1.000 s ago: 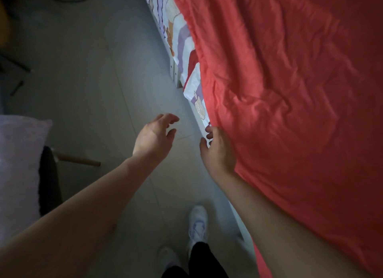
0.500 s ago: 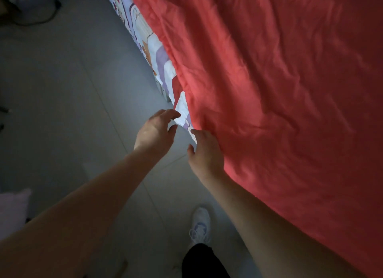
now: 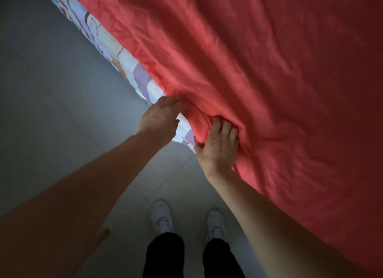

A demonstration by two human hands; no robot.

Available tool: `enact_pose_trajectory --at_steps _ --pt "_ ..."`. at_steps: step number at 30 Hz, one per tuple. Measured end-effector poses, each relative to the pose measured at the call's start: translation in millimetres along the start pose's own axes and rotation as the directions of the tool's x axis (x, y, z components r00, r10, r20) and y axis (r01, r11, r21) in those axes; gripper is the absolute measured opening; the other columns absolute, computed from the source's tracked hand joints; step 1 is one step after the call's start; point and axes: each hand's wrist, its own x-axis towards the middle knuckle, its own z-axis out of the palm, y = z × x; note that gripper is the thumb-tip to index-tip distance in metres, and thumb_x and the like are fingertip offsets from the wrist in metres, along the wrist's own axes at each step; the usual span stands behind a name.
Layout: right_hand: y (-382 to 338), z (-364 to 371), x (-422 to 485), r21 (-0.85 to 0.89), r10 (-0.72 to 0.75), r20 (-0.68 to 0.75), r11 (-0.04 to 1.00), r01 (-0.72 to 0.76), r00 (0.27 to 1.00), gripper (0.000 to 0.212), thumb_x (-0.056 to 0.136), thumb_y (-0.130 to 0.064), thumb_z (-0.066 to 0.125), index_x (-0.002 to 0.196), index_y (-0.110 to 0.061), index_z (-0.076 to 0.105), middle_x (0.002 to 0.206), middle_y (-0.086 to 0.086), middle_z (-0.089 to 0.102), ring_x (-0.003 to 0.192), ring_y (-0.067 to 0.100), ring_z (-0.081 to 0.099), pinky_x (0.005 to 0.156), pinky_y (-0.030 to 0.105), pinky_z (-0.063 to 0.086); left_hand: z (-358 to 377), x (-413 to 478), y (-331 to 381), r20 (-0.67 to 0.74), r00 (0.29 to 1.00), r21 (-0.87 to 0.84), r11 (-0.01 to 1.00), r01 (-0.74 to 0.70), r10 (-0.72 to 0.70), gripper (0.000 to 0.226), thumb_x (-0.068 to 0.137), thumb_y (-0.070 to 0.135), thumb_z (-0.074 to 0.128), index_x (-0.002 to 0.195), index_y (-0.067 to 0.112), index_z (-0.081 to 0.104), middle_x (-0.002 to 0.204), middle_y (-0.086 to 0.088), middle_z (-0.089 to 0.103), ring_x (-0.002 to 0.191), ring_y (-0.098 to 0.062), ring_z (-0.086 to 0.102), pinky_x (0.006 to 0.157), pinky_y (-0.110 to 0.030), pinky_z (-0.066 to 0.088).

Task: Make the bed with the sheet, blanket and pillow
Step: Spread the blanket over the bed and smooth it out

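Right grip (image 3: 217,147) is clamped on a bunched fold of the red cloth (image 3: 279,87) at the bed's edge, thumb under the hem; left grip (image 3: 160,116) is laid just beside it, fingertips hidden beneath the cloth, so its closure cannot be told. The red cloth is spread over the bed, overlapping the patterned sheet (image 3: 132,70) along the side by the floor (image 3: 51,112). It is judged light, soft and limp, easily creased, and best taken at the hem with grips set apart.
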Motion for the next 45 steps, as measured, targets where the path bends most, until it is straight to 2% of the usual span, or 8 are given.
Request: enact_pose_trajectory --at_steps 7,10,14,21,29,31,34,45 --pt "10.1 -4.1 10.3 0.241 0.028 -0.113 0.971 0.0 0.993 0.033 0.068 -0.036 0.071 0.093 -0.019 0.058 0.092 0.006 0.061 0.092 0.032 0.057 0.075 0.042 0.048 5.7 38.2 -15.0 -0.056 0.969 0.176 0.957 -0.229 0.242 0.039 0.074 0.006 0.071 0.111 0.018 0.069 0.111 -0.009 0.061 0.107 -0.035 0.056 0.093 -0.045 0.047" --pt "7.2 -4.2 5.9 0.201 -0.033 -0.092 0.978 0.051 0.995 0.023 0.072 -0.037 0.065 0.086 -0.019 0.06 0.09 0.008 0.059 0.089 0.033 0.055 0.073 0.045 0.046 1.1 47.8 -8.9 -0.076 0.962 0.185 0.952 -0.245 0.263 0.02 0.077 0.017 0.061 0.093 0.016 0.074 0.095 -0.007 0.066 0.094 -0.034 0.06 0.084 -0.042 0.048" --pt "-10.0 -1.2 -13.8 0.236 -0.113 -0.034 0.965 0.118 0.993 0.016 0.078 -0.031 0.06 0.089 -0.019 0.059 0.078 0.004 0.062 0.075 0.032 0.061 0.06 0.042 0.047 -6.4 36.3 -25.3 -0.005 0.956 0.21 0.935 -0.285 0.292 0.027 0.081 0.024 0.048 0.085 0.016 0.073 0.086 -0.005 0.066 0.086 -0.033 0.063 0.071 -0.04 0.05" --pt "-49.5 7.6 -45.7 0.185 -0.239 0.057 0.957 0.225 0.969 0.015 0.075 -0.024 0.072 0.083 -0.022 0.059 0.073 -0.002 0.061 0.069 0.025 0.061 0.056 0.037 0.047 -14.1 -23.6 -84.6 -0.001 0.985 0.241 0.956 -0.166 0.172 0.013 0.087 0.023 0.06 0.081 0.019 0.072 0.082 -0.001 0.063 0.083 -0.029 0.064 0.059 -0.037 0.052" --pt "-79.0 25.3 -71.3 0.138 -0.337 0.137 0.938 0.319 0.931 0.023 0.07 -0.019 0.078 0.078 -0.021 0.057 0.071 -0.001 0.059 0.066 0.025 0.062 0.056 0.036 0.047 -18.5 -83.9 -114.7 -0.037 0.996 0.164 0.984 -0.072 0.079 0.022 0.087 0.027 0.049 0.079 0.021 0.068 0.083 0.003 0.061 0.085 -0.025 0.062 0.059 -0.039 0.055" --pt "-75.8 28.7 -67.5 0.137 -0.317 0.165 0.945 0.297 0.934 0.023 0.07 -0.02 0.077 0.084 -0.022 0.059 0.076 0.0 0.061 0.072 0.026 0.063 0.06 0.037 0.048 -18.2 -82.8 -113.1 -0.018 0.998 0.138 0.989 -0.06 0.063 0.01 0.085 0.016 0.06 0.083 0.021 0.068 0.088 0.002 0.062 0.089 -0.025 0.062 0.063 -0.04 0.056" --pt "-86.5 26.8 -61.8 0.133 -0.326 0.197 0.943 0.304 0.925 0.027 0.074 -0.025 0.074 0.097 -0.025 0.058 0.088 -0.002 0.06 0.084 0.024 0.063 0.067 0.038 0.049 -33.1 -79.0 -119.3 -0.067 0.997 0.082 0.996 -0.036 0.041 0.027 0.077 -0.003 0.071 0.092 0.02 0.071 0.094 0.0 0.068 0.093 -0.028 0.065 0.068 -0.04 0.058" --pt "-234.9 -13.6 33.6 0.297 -0.39 0.047 0.884 0.36 0.92 0.025 0.082 -0.025 0.071 0.105 -0.025 0.062 0.094 -0.003 0.062 0.088 0.023 0.064 0.062 0.036 0.051 -172.3 -23.5 -191.5 -0.263 0.961 0.153 0.98 0.124 -0.081 0.027 0.084 0.0 0.066 0.1 0.02 0.072 0.104 0.001 0.069 0.099 -0.03 0.064 0.067 -0.042 0.057"
